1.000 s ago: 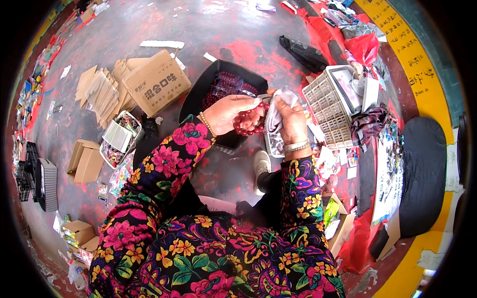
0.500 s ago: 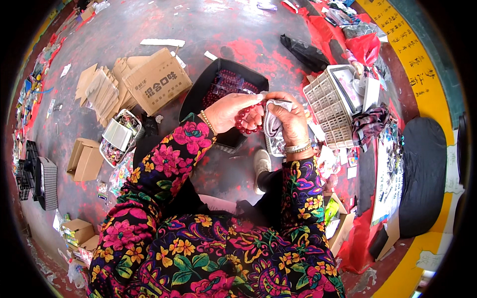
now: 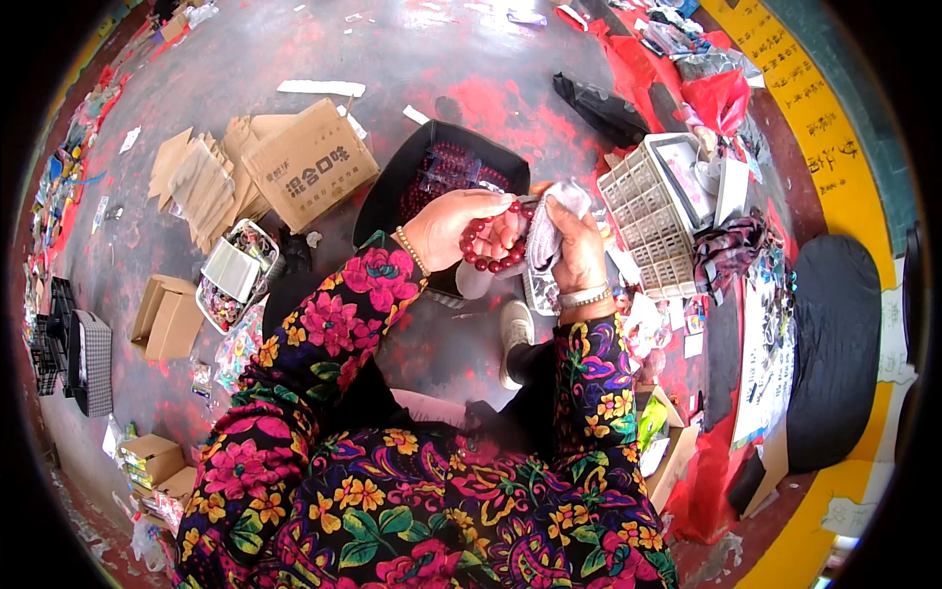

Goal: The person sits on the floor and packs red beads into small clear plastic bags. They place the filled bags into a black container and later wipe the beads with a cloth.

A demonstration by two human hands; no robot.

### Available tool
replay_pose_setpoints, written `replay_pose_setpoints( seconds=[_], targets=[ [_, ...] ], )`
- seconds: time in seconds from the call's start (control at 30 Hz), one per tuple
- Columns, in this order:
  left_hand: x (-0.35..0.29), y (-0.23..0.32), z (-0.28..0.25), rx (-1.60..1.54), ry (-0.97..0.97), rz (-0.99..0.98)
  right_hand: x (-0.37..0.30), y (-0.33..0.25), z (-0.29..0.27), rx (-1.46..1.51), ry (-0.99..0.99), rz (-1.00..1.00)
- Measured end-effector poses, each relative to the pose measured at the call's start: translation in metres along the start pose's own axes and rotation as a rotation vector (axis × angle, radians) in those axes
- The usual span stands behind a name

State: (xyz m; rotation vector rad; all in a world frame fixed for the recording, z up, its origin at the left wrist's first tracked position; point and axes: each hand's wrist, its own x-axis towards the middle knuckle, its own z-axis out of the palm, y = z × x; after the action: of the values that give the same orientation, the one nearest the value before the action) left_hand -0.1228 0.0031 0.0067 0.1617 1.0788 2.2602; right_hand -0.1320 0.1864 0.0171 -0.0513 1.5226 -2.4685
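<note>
A bracelet of round dark red beads hangs as a loop from my left hand, pinched at its top between thumb and fingers. Close beside it, my right hand is closed on a light grey cloth, which is folded and bunched. The cloth touches the bracelet's right side, and a pale flap of it shows below the beads. Beyond my hands stands a black bin with many similar red bead strings and clear plastic wrapping inside. My right fingertips are partly hidden by the cloth.
A white plastic basket holding flat items stands to the right. Left of the bin lie a cardboard box, flattened cardboard and a small white basket of trinkets. My shoe is below my hands.
My right hand has shifted its grip, and the cloth now sticks up above it. A pale flap of cloth has appeared below the bracelet. The left hand keeps its pinch nearly in place.
</note>
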Motion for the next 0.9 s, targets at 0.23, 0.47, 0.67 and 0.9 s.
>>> replay_pose_setpoints(
  seconds=[0.23, 0.47, 0.67, 0.9],
  targets=[
    [-0.003, 0.007, -0.004, -0.180, -0.045, 0.123, -0.003, -0.013, -0.003, 0.091, -0.157, -0.053],
    [-0.001, 0.002, 0.001, -0.124, -0.068, 0.078, -0.003, -0.002, 0.007, -0.061, -0.147, -0.111],
    [-0.004, 0.004, -0.002, 0.022, -0.097, 0.002, -0.005, -0.007, 0.007, -0.036, -0.106, -0.080],
    [-0.002, 0.003, 0.002, 0.190, -0.040, -0.056, -0.002, -0.001, 0.006, -0.170, -0.013, -0.110]
  ],
)
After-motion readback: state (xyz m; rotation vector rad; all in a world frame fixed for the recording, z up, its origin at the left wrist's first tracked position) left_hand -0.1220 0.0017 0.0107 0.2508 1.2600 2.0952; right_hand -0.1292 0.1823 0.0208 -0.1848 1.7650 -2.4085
